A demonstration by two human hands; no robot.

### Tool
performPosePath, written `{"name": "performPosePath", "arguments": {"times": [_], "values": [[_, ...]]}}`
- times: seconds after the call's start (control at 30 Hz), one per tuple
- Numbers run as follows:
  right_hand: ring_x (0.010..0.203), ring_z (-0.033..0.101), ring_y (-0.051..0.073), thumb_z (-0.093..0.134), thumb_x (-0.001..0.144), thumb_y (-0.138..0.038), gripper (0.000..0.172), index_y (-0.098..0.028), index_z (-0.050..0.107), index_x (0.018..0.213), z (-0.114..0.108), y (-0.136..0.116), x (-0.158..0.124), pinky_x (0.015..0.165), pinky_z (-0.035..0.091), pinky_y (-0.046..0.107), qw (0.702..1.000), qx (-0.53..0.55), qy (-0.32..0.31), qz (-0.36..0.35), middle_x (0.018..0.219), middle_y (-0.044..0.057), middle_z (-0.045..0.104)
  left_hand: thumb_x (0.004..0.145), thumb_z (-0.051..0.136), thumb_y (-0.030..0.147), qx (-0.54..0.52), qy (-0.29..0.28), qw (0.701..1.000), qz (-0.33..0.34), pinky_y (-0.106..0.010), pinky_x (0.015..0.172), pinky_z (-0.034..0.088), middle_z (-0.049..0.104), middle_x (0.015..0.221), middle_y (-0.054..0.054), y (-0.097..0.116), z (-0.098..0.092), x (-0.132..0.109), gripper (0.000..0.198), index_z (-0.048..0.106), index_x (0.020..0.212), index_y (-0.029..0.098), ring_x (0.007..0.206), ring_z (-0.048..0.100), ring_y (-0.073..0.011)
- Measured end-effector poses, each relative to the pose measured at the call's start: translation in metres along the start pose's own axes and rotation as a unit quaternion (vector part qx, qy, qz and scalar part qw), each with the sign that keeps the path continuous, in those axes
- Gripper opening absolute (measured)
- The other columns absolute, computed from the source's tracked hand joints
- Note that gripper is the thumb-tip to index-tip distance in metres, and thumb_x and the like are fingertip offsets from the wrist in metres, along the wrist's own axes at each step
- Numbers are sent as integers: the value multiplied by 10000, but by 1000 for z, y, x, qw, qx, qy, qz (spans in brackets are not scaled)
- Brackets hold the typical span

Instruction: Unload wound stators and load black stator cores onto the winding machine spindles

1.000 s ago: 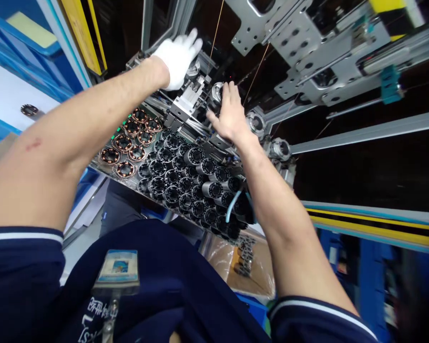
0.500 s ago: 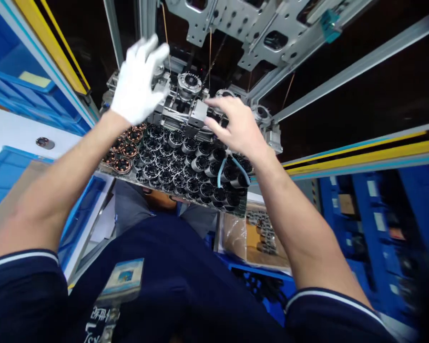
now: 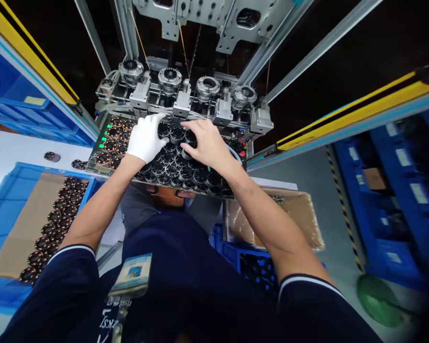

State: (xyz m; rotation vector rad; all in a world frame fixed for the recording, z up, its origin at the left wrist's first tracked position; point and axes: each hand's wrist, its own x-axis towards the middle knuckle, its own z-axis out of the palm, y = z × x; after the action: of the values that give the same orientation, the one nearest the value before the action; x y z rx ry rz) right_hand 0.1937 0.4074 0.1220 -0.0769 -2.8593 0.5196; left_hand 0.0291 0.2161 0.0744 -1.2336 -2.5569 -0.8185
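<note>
The glove [image 3: 145, 140] is white; the shirt [image 3: 186, 267] navy with white-trimmed sleeves [image 3: 309, 282]; cylinders [image 3: 200, 176] black and silver; coils [image 3: 111, 145] coppery; crate [image 3: 7, 209] blue; bar [image 3: 364, 113] yellow; floor tape [image 3: 347, 224] yellow-and-black striped. A blurred disc [image 3: 377, 300] looks green.

The gloved left grip [image 3: 145, 138] and bare right grip [image 3: 207, 145] hide some of the dark stator cores [image 3: 172, 170]; whether the fingertips touch any cannot be told. The right one also covers part of the blue-handled pliers [image 3: 235, 153]. The top edge cuts off the perforated metal plate [image 3: 209, 20], the left edge the blue bin [image 3: 7, 197]. The badge's [image 3: 134, 273] print is too small to read; the green round object [image 3: 377, 300] is blurred.
</note>
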Motion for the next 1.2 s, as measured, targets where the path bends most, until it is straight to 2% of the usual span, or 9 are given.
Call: {"name": "performPosePath", "arguments": {"times": [0.07, 0.17, 0.3, 0.43, 0.6, 0.73, 0.9, 1.03, 1.2], "values": [[1481, 588, 439, 771, 989, -348, 606, -245, 655, 1575, 10, -1, 24, 1277, 466, 683, 1000, -11, -13, 17, 1561, 153, 705, 861, 888, 363, -8, -53, 998, -30, -599, 1194, 608, 754, 1534, -177, -7, 4, 11, 853, 584, 1652, 267, 1350, 739, -433], [1343, 666, 464, 841, 922, -333, 551, -249, 729, 1455, 21, -1, 48, 1236, 463, 718, 998, -22, -41, 31, 1386, 150, 795, 852, 885, 348, -20, -107, 994, -35, -587, 1234, 591, 769, 1529, -146, -9, 5, 18, 756, 650, 1567, 273, 1380, 752, -430], [1344, 670, 480, 877, 890, -373, 514, -256, 744, 1372, 17, -3, 54, 1268, 433, 747, 999, -17, -37, 24, 1317, 136, 822, 840, 926, 386, -46, -106, 993, -33, -519, 1193, 632, 833, 1420, -82, -7, -8, 22, 616, 711, 1409, 292, 1316, 797, -375], [1245, 729, 438, 770, 959, -448, 557, -224, 670, 1459, -20, 6, 48, 1121, 590, 673, 999, 15, 17, 40, 1442, 164, 772, 797, 979, 398, -76, -53, 994, -51, -492, 1202, 633, 822, 1447, -76, -2, -35, 41, 690, 705, 1418, 272, 1323, 790, -349], [900, 750, 317, 852, 864, -539, 628, -269, 713, 1414, -77, 58, 46, 960, 641, 602, 978, 129, 142, 85, 1380, 135, 810, 762, 979, 572, -115, 0, 993, 19, -541, 1319, 554, 798, 1505, -18, 20, -54, 101, 785, 733, 1440, 264, 1378, 744, -320], [938, 758, 341, 860, 832, -584, 628, -241, 756, 1348, -87, 103, 44, 1033, 620, 634, 965, 104, 201, 134, 1058, 115, 849, 804, 885, 657, -86, 11, 996, 33, -537, 1353, 516, 792, 1516, 28, 39, -33, 145, 776, 714, 1457, 276, 1385, 711, -244], [984, 789, 405, 873, 762, -527, 516, -224, 781, 1171, -73, 129, 40, 1005, 652, 663, 968, 48, 167, 179, 982, 122, 826, 712, 961, 400, -70, -37, 997, -23, -546, 1295, 567, 832, 1429, -109, 47, 4, 159, 646, 814, 1305, 192, 1376, 753, -377], [987, 786, 370, 881, 797, -487, 548, -219, 767, 1261, -71, 137, 41, 1041, 653, 616, 969, 47, 165, 176, 987, 99, 814, 738, 976, 412, -78, -34, 996, -24, -538, 1314, 547, 816, 1449, -127, 38, 8, 160, 644, 791, 1320, 210, 1390, 745, -385], [1044, 768, 392, 934, 735, -434, 551, -224, 758, 1213, -73, 139, 44, 1036, 642, 629, 971, 47, 144, 184, 1057, 105, 802, 701, 986, 388, -113, -58, 992, -4, -533, 1228, 607, 817, 1376, -110, 28, 5, 157, 639, 733, 1269, 238, 1289, 767, -357]]}}
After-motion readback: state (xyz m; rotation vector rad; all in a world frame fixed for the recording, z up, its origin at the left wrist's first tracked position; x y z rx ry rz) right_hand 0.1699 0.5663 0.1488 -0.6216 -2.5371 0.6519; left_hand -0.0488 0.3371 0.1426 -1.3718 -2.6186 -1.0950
